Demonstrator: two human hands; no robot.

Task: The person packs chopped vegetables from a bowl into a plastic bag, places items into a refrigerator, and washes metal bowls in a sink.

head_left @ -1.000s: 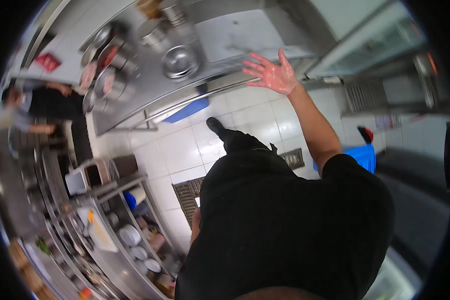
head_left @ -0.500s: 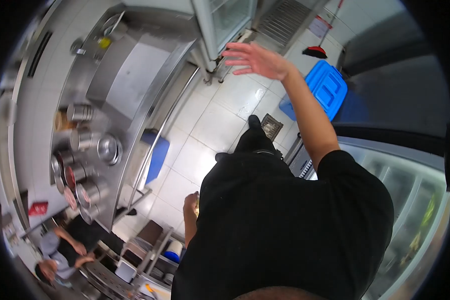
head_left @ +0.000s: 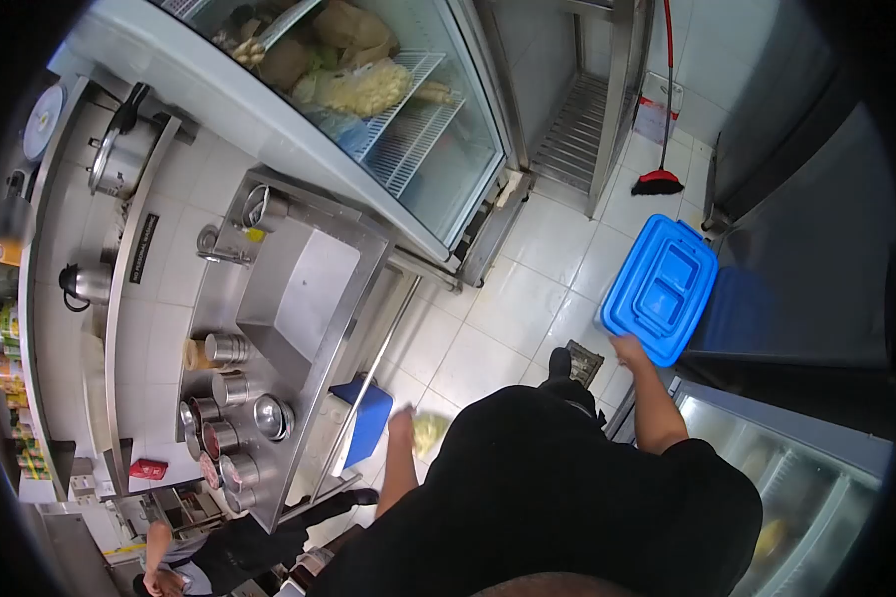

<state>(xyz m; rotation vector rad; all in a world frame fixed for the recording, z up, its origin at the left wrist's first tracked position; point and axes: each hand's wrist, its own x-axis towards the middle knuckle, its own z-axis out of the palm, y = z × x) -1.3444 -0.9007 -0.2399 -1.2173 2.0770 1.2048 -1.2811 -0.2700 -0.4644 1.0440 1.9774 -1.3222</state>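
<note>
Pale bundle (head_left: pixel 429 435), yellowish-green and blurred, hanging just beside the left hand (head_left: pixel 401 418), over the white floor tiles (head_left: pixel 498 308). From the far left: steel pots (head_left: pixel 227 386) crowded on the steel counter (head_left: pixel 281 460), and a person in a dark apron (head_left: pixel 254 542) at the lower edge of view. Then the sink (head_left: pixel 319 284), well apart from the bundle. Best to hold the left arm clear of the counter edge while carrying. Next, a blue panel (head_left: pixel 368 423) under the counter, near the left hand; swing little on that side. Left fingers apparently closed on the bundle; exact hold too blurred to tell. Grip firmly without crushing, contents being probably soft. Farther right, a dark shoe (head_left: pixel 560 363) just beside a floor grate (head_left: pixel 586 367); step squarely on tile, with care on the glossy patches. Then the right hand (head_left: pixel 627 350) at the near corner of the blue lidded bin (head_left: pixel 660 289); cannot tell the spread of its fingers, nor any contact with the lid. Pass the corner without knocking it. Beyond, a red-handled broom (head_left: pixel 657 184) near the bin, and a glass-topped cabinet (head_left: pixel 782 438) at far right; best to turn with the right elbow tucked in.
</note>
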